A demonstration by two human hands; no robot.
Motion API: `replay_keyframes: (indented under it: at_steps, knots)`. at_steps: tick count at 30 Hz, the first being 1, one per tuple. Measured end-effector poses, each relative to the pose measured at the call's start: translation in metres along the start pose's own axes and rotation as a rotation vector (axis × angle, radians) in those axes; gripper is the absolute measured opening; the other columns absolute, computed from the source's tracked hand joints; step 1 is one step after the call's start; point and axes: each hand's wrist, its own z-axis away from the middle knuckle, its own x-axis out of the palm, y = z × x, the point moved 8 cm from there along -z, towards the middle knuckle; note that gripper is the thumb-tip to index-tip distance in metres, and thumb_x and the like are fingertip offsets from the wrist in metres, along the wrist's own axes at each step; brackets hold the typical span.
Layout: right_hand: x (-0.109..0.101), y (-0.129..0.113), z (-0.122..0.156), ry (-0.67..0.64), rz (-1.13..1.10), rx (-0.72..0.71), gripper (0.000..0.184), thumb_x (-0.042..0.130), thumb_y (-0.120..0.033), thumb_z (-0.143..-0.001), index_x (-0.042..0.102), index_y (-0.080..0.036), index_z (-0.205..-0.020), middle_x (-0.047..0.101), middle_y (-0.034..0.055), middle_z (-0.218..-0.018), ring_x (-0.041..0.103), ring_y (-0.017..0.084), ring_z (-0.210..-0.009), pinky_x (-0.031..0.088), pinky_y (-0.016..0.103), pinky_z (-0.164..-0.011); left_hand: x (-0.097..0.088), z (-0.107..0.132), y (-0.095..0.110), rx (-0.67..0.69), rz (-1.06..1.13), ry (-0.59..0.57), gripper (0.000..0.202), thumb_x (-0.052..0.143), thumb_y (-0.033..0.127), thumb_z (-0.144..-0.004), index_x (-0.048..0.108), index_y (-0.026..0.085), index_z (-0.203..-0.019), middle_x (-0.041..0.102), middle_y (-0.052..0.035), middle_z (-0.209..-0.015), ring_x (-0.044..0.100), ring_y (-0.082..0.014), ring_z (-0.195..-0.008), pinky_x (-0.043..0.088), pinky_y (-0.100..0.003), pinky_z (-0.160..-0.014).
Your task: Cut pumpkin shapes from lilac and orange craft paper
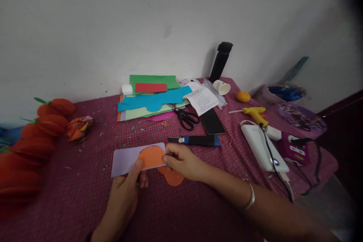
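Note:
Between my two hands is a lilac sheet of paper with an orange paper cutout, rounded on top and straight below, lying on it. My left hand pinches the lower edge, its thumb on the orange cutout. At the right end my right hand grips both layers between thumb and fingers. Another orange paper piece shows under my right hand, partly hidden. Just beyond my hands lies a utility knife with its blade out, and behind it black scissors.
Coloured sheets, a written note and a phone lie farther back. On the right are a yellow glue gun, a white power bank and cables. Orange paper pumpkins line the left. A black bottle stands behind.

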Motion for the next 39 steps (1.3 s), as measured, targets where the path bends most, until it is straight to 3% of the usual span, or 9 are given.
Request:
replay_keyframes:
  at_steps: [1, 3, 5, 10, 13, 23, 27, 32, 39]
  knots:
    - [0.000, 0.000, 0.000, 0.016, -0.057, -0.007, 0.007, 0.053, -0.022, -0.084, 0.047, -0.018, -0.086, 0.044, -0.0062, -0.066, 0.043, 0.008, -0.057, 0.034, 0.021, -0.052, 0.000, 0.000, 0.001, 0.012, -0.027, -0.001, 0.050, 0.058, 0.044, -0.083, 0.044, 0.020, -0.041, 0.043, 0.0010, -0.041, 0.043, -0.0119, -0.043, 0.037, -0.027, -0.050]
    - [-0.002, -0.001, 0.000, 0.055, -0.135, -0.044, 0.027, 0.056, -0.020, -0.083, 0.045, -0.020, -0.108, 0.048, -0.0052, -0.074, 0.047, 0.009, -0.061, 0.038, 0.022, -0.056, 0.000, 0.002, 0.005, 0.020, -0.077, 0.003, 0.051, 0.056, 0.045, -0.083, 0.043, 0.020, -0.040, 0.043, 0.0007, -0.041, 0.043, -0.0123, -0.043, 0.037, -0.027, -0.050]
    - [-0.004, -0.005, 0.002, 0.087, -0.153, -0.084, 0.035, 0.056, -0.019, -0.084, 0.041, -0.022, -0.116, 0.049, -0.0043, -0.079, 0.048, 0.010, -0.064, 0.039, 0.023, -0.058, 0.002, 0.004, 0.008, 0.016, -0.120, 0.009, 0.052, 0.056, 0.046, -0.083, 0.043, 0.020, -0.039, 0.043, 0.0001, -0.040, 0.044, -0.0129, -0.043, 0.037, -0.027, -0.050]
    - [-0.006, -0.004, 0.002, 0.098, -0.129, -0.063, 0.012, 0.056, -0.020, -0.085, 0.048, -0.020, -0.095, 0.045, -0.0048, -0.074, 0.045, 0.009, -0.063, 0.037, 0.023, -0.057, 0.004, 0.006, 0.003, 0.026, -0.111, -0.012, 0.051, 0.056, 0.045, -0.084, 0.044, 0.021, -0.041, 0.044, 0.0003, -0.042, 0.044, -0.0138, -0.045, 0.037, -0.028, -0.052]
    - [-0.007, 0.004, -0.001, 0.120, -0.169, 0.008, 0.008, 0.057, -0.021, -0.085, 0.050, -0.019, -0.089, 0.045, -0.0053, -0.071, 0.044, 0.009, -0.061, 0.036, 0.022, -0.056, 0.003, 0.006, -0.002, 0.042, -0.109, -0.041, 0.050, 0.055, 0.045, -0.086, 0.046, 0.021, -0.043, 0.045, 0.0003, -0.044, 0.044, -0.0143, -0.046, 0.037, -0.029, -0.054]
    - [-0.004, 0.019, -0.004, 0.124, -0.326, 0.124, 0.018, 0.063, -0.030, -0.083, 0.049, -0.019, -0.085, 0.051, -0.0048, -0.072, 0.048, 0.008, -0.058, 0.038, 0.022, -0.055, 0.004, 0.006, -0.002, 0.014, -0.176, -0.059, 0.050, 0.052, 0.046, -0.088, 0.049, 0.021, -0.044, 0.049, -0.0007, -0.047, 0.048, -0.0154, -0.050, 0.037, -0.029, -0.057]
    - [0.000, 0.021, -0.004, 0.077, -0.248, 0.150, 0.018, 0.059, -0.028, -0.084, 0.048, -0.017, -0.075, 0.049, -0.0056, -0.064, 0.046, 0.008, -0.056, 0.036, 0.021, -0.054, 0.004, 0.006, -0.003, 0.014, -0.152, -0.052, 0.050, 0.053, 0.045, -0.087, 0.048, 0.021, -0.043, 0.048, -0.0002, -0.046, 0.047, -0.0149, -0.049, 0.037, -0.028, -0.056]
    - [-0.005, 0.016, -0.004, 0.141, -0.127, 0.125, 0.020, 0.059, -0.019, -0.082, 0.046, -0.017, -0.067, 0.044, -0.0065, -0.062, 0.038, 0.007, -0.057, 0.031, 0.021, -0.054, 0.005, 0.006, -0.006, -0.011, -0.167, -0.062, 0.052, 0.052, 0.046, -0.088, 0.049, 0.020, -0.043, 0.049, -0.0006, -0.047, 0.047, -0.0145, -0.050, 0.036, -0.028, -0.057]
    - [-0.007, 0.012, -0.002, 0.157, -0.040, 0.101, 0.020, 0.058, -0.019, -0.080, 0.044, -0.018, -0.066, 0.042, -0.0064, -0.061, 0.037, 0.008, -0.056, 0.029, 0.022, -0.053, 0.007, 0.006, -0.005, -0.005, -0.131, -0.072, 0.051, 0.051, 0.045, -0.088, 0.050, 0.020, -0.044, 0.049, -0.0015, -0.046, 0.047, -0.0143, -0.049, 0.037, -0.028, -0.055]
